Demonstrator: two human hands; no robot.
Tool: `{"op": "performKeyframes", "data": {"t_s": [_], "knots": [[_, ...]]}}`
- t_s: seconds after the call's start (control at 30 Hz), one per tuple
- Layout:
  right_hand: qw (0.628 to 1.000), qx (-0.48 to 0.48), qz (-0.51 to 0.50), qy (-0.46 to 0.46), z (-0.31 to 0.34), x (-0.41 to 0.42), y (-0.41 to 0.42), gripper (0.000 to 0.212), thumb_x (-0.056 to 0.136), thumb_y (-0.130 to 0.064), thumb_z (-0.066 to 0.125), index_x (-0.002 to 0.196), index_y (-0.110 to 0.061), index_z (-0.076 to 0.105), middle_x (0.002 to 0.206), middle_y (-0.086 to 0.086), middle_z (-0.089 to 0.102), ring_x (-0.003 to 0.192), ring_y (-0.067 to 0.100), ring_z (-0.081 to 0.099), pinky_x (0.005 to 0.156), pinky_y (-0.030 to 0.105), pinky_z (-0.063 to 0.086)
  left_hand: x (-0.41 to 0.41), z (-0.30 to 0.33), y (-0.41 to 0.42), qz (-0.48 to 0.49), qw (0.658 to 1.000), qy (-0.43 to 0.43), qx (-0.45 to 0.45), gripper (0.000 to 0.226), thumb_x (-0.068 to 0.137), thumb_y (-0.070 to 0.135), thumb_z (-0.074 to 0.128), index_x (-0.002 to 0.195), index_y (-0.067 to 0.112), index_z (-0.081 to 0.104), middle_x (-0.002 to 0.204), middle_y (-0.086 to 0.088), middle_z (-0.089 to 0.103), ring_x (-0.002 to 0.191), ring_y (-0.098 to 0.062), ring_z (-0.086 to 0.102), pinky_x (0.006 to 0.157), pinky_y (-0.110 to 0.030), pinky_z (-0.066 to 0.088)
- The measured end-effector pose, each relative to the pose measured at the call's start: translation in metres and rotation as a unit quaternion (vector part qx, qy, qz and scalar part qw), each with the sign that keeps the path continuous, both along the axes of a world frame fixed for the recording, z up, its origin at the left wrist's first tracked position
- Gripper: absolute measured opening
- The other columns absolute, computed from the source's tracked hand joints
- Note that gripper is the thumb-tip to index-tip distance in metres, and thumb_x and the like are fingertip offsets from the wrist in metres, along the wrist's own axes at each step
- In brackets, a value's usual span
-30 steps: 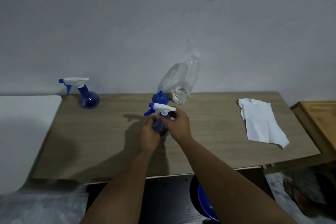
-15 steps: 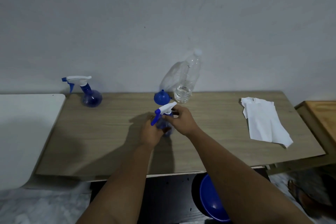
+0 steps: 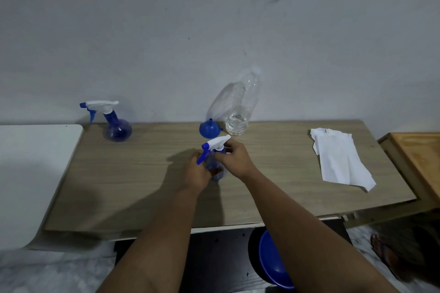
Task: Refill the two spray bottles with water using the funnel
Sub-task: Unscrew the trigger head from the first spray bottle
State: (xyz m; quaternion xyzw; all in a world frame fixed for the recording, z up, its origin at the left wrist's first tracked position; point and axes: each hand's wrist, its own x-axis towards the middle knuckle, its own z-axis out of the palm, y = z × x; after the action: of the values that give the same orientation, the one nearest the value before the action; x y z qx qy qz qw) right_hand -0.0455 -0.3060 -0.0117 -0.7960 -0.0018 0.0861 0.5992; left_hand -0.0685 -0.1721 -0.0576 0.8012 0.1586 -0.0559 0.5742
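The left hand [image 3: 197,173] curls round the round blue translucent body of a small plastic spray bottle [image 3: 215,164] standing near the middle of the light wooden tabletop [image 3: 142,173], while the right hand [image 3: 234,158] pinches its white trigger head, which sits tilted. Just beyond the grip an upturned blue plastic funnel [image 3: 208,129] stands beside a clear plastic water bottle [image 3: 240,112]. A second blue spray bottle with a white head [image 3: 114,123] stands well to the left of the grip, and a crumpled white paper sheet [image 3: 340,162] lies well to its right.

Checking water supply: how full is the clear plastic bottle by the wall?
Nearly empty: the clear plastic bottle holds water only near its base; above looks empty.
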Motion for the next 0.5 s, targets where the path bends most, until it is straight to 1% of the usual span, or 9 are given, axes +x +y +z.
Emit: {"op": "performKeyframes", "data": {"t_s": [0.07,0.1,0.17,0.2,0.27,0.33,0.4,0.47,0.5], "knots": [[1.0,0.008,-0.018,0.002,-0.0006,-0.0014,0.001,0.036,0.084,-0.004,0.079,0.115,-0.016,0.068,0.108,0.001,0.075,0.099,0.011,0.07,0.085,0.025,0.056,0.0011,-0.0009,0.0001,-0.003,1.0,0.009,-0.007,0.025,0.084,0.001,0.069,0.107,0.007,0.061,0.097,-0.003,0.067,0.091,-0.024,0.063,0.07,-0.017,0.051],[0.999,0.013,-0.03,0.002,-0.0008,-0.0019,0.001,0.035,0.084,-0.005,0.079,0.115,-0.017,0.066,0.108,0.001,0.075,0.1,0.015,0.07,0.087,0.029,0.057,-0.0002,0.0014,0.0,-0.01,1.0,0.019,-0.006,0.03,0.085,0.004,0.069,0.112,0.012,0.059,0.102,0.005,0.064,0.096,-0.017,0.061,0.072,-0.01,0.048],[0.999,0.015,-0.029,0.008,0.0001,-0.0026,0.0019,0.031,0.086,-0.004,0.076,0.111,-0.019,0.066,0.103,-0.002,0.074,0.096,0.012,0.07,0.084,0.03,0.055,-0.0015,0.004,-0.0004,-0.017,0.999,0.036,-0.011,0.046,0.086,0.011,0.07,0.125,0.025,0.05,0.109,0.017,0.056,0.098,-0.003,0.057,0.077,-0.003,0.041],[1.0,0.012,-0.019,0.011,0.0005,-0.0031,0.0021,0.031,0.086,-0.004,0.075,0.112,-0.018,0.066,0.104,-0.002,0.074,0.095,0.011,0.069,0.084,0.029,0.054,-0.0013,0.0029,-0.001,-0.013,0.999,0.035,-0.018,0.047,0.087,0.011,0.07,0.125,0.028,0.047,0.106,0.019,0.055,0.092,0.0,0.058,0.074,0.0,0.04],[1.0,0.007,-0.02,0.013,0.0012,-0.0046,0.0014,0.039,0.084,-0.006,0.079,0.119,-0.017,0.064,0.109,-0.001,0.073,0.1,0.011,0.069,0.086,0.027,0.055,-0.0008,0.0002,-0.0021,-0.001,0.999,0.033,-0.004,0.036,0.09,0.007,0.065,0.114,0.025,0.047,0.092,0.022,0.053,0.078,0.002,0.057,0.062,0.004,0.039],[0.999,0.011,-0.037,0.014,0.0012,-0.0043,0.0003,0.039,0.084,-0.005,0.079,0.115,-0.022,0.063,0.109,-0.002,0.072,0.101,0.014,0.069,0.084,0.024,0.055,0.0007,-0.0006,-0.0031,0.005,1.0,0.028,0.0,0.018,0.092,0.007,0.064,0.107,0.011,0.055,0.088,0.009,0.059,0.082,-0.011,0.062,0.063,-0.004,0.046],[1.0,-0.001,-0.026,0.012,0.0021,-0.0032,0.0005,0.032,0.086,-0.001,0.072,0.106,-0.025,0.065,0.103,-0.005,0.073,0.096,0.014,0.068,0.081,0.021,0.052,-0.0003,0.0018,-0.0028,0.002,1.0,0.018,0.001,0.019,0.089,0.008,0.068,0.105,0.01,0.058,0.094,-0.002,0.065,0.092,-0.024,0.065,0.074,-0.023,0.053],[1.0,-0.006,-0.014,0.015,0.0025,-0.0035,0.0009,0.031,0.087,-0.003,0.071,0.112,-0.02,0.066,0.105,-0.005,0.072,0.098,0.012,0.068,0.084,0.024,0.053,-0.0012,0.0028,-0.0016,-0.019,0.999,0.007,0.028,0.026,0.082,0.004,0.071,0.105,0.009,0.06,0.1,-0.007,0.068,0.096,-0.028,0.065,0.083,-0.039,0.055],[1.0,-0.013,-0.014,0.015,0.0033,-0.0043,0.0012,0.033,0.086,-0.005,0.074,0.116,-0.017,0.065,0.108,-0.005,0.072,0.1,0.011,0.068,0.088,0.026,0.054,-0.0014,0.0025,-0.0007,-0.032,0.998,-0.001,0.048,0.028,0.079,0.004,0.072,0.105,0.007,0.062,0.101,-0.01,0.069,0.096,-0.03,0.066,0.086,-0.043,0.055]]}}
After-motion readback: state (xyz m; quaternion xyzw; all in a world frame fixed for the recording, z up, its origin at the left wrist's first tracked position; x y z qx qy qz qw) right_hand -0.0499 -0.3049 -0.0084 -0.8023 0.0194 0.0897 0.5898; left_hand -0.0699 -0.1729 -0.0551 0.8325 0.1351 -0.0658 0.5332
